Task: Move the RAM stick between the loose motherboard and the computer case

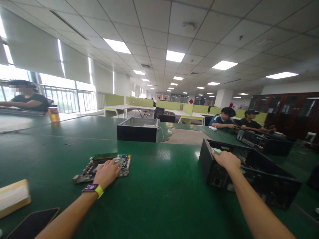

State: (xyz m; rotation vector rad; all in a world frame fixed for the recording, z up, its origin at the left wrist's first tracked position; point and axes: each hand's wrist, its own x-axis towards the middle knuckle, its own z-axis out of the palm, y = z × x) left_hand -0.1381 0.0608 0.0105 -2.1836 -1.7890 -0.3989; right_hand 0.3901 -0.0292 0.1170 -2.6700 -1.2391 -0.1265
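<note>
Steadying the motherboard, left hand lies flat, fingers spread; right hand hooks the case rim, bracing it.

Flat motherboard; open black case rightward

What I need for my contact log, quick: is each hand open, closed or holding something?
Left hand: open, fingers flat on the motherboard.
Right hand: at the black computer case rim; open or closed cannot be told.
</note>
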